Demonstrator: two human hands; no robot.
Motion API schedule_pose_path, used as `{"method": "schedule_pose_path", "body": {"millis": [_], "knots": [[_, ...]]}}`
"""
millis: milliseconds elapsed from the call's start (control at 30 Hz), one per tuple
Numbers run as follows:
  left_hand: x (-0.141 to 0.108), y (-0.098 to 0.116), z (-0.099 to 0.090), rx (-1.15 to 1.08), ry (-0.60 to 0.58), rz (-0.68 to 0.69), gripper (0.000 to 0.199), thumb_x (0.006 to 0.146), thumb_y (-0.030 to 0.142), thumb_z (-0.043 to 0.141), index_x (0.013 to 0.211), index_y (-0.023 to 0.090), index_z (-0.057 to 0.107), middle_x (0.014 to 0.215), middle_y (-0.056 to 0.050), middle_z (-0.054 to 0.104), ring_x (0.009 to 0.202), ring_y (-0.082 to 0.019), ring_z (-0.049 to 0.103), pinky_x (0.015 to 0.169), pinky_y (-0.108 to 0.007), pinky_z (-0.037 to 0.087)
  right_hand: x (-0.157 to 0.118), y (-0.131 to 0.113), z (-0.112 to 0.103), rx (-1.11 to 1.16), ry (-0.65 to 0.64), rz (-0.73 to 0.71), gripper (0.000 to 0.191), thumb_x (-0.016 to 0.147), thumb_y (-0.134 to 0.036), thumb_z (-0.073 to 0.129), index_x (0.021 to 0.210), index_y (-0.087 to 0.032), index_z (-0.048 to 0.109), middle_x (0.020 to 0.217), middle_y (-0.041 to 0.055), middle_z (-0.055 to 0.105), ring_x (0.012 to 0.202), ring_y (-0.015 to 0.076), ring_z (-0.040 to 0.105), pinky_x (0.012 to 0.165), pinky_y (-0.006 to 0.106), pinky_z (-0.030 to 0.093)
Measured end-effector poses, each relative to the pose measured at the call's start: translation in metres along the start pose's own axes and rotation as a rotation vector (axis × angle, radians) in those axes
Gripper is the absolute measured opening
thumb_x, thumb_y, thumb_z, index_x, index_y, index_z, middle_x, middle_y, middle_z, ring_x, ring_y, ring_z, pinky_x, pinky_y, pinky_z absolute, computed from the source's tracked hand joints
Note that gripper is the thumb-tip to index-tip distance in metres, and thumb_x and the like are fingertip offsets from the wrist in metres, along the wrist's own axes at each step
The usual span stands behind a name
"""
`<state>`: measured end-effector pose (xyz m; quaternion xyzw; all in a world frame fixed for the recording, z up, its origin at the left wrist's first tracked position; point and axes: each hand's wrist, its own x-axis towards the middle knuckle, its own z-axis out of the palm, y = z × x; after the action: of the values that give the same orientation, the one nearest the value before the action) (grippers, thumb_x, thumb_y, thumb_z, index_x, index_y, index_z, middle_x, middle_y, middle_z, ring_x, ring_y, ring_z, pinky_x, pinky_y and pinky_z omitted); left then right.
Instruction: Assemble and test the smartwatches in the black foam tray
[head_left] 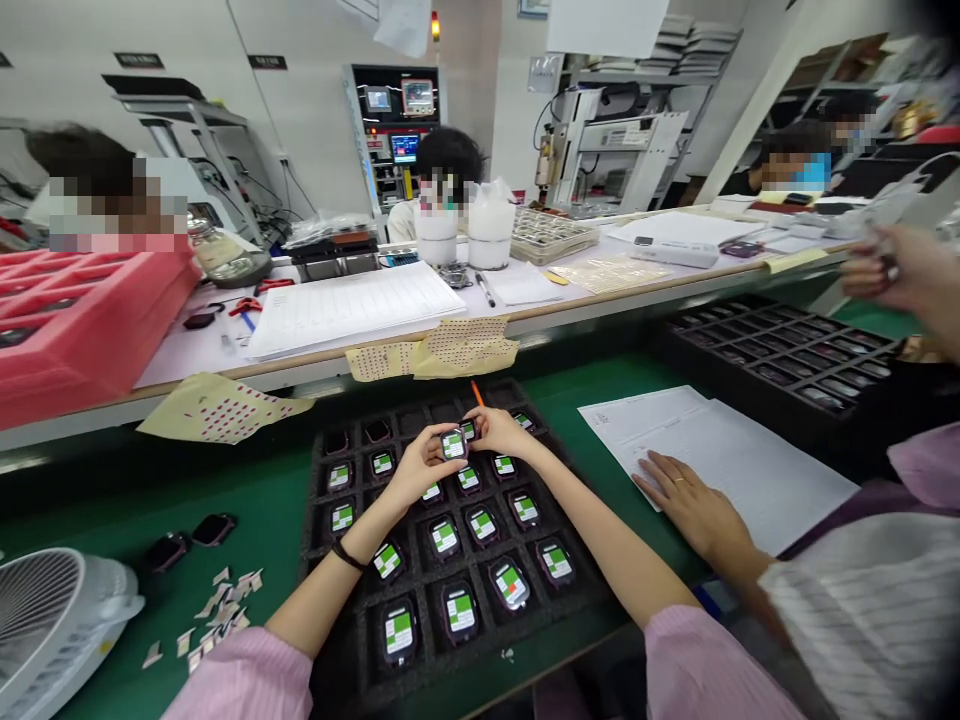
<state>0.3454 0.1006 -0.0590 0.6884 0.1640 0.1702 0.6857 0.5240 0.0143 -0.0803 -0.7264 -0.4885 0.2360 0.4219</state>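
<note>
A black foam tray [424, 595] with square pockets lies in front of me, most pockets holding a smartwatch face such as the smartwatch in the front row [460, 612], with green and white screens lit. Above the tray's back half, my left hand [416, 465] grips a lit smartwatch [453, 444] between thumb and fingers. Close beside it, my right hand [501, 434] is closed, with an orange stick [477, 393], perhaps a pen, jutting up from the fingers. A second watch [469, 429] shows at its fingertips; whether it is gripped I cannot tell.
Left on the green table lie two dark watches [214, 528], small paper-like strips [221, 610] and a white fan [64, 620]. At right, a co-worker's hand [694, 500] rests on paper sheets [757, 460] near another black tray [787, 350]. A raised shelf [540, 315] runs across the back.
</note>
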Motion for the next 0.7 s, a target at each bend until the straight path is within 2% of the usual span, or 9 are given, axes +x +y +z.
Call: {"method": "schedule_pose_path", "body": {"millis": [100,267,333,467,600,700], "knots": [[-0.001,-0.001,0.000,-0.001,0.011,0.029,0.058,0.062,0.029,0.078,0.112,0.018,0.052,0.100,-0.007,0.066,0.088,-0.018,0.062,0.082,-0.032,0.046,-0.005,-0.003,-0.003,0.147,0.049,-0.018,0.046,0.059,-0.015,0.072,0.103,-0.016,0.057,0.076,-0.0018,0.061,0.062,0.0107,0.058,0.058,0.023,0.045],[-0.002,-0.002,0.000,-0.025,0.040,0.040,0.060,0.062,0.029,0.078,0.114,0.019,0.050,0.102,-0.007,0.064,0.090,-0.018,0.061,0.081,-0.029,0.046,-0.015,-0.014,-0.007,0.772,0.083,-0.001,0.051,0.058,-0.022,0.078,0.103,-0.020,0.054,0.072,-0.0028,0.059,0.053,0.0112,0.056,0.043,0.021,0.039],[-0.001,-0.003,-0.001,-0.031,0.061,0.032,0.060,0.064,0.032,0.077,0.115,0.019,0.050,0.102,-0.007,0.064,0.086,-0.017,0.061,0.076,-0.027,0.046,-0.018,-0.017,-0.006,0.891,0.078,0.014,0.052,0.056,-0.021,0.080,0.102,-0.021,0.055,0.070,-0.0032,0.058,0.053,0.0114,0.057,0.041,0.021,0.038],[0.005,-0.009,-0.005,-0.033,0.107,-0.004,0.056,0.071,0.048,0.068,0.116,0.019,0.051,0.095,-0.006,0.065,0.068,-0.015,0.061,0.056,-0.024,0.042,-0.020,-0.021,-0.002,0.983,0.014,0.063,0.053,0.057,-0.021,0.080,0.104,-0.021,0.055,0.079,-0.0005,0.059,0.060,0.0144,0.063,0.044,0.021,0.042],[0.008,-0.013,-0.008,-0.033,0.105,0.020,0.055,0.072,0.050,0.065,0.116,0.020,0.052,0.094,-0.006,0.064,0.066,-0.015,0.061,0.053,-0.023,0.040,-0.023,-0.023,-0.001,0.993,-0.018,0.057,0.048,0.063,-0.026,0.077,0.105,-0.022,0.054,0.090,0.0020,0.059,0.066,0.0166,0.067,0.048,0.022,0.045],[0.006,-0.011,-0.008,-0.017,0.083,0.050,0.052,0.072,0.045,0.066,0.115,0.019,0.051,0.095,-0.006,0.063,0.069,-0.016,0.062,0.053,-0.023,0.040,-0.025,-0.023,0.001,0.970,-0.011,0.008,0.056,0.059,-0.021,0.079,0.108,-0.024,0.053,0.100,0.0031,0.057,0.076,0.0181,0.067,0.052,0.022,0.047]]}}
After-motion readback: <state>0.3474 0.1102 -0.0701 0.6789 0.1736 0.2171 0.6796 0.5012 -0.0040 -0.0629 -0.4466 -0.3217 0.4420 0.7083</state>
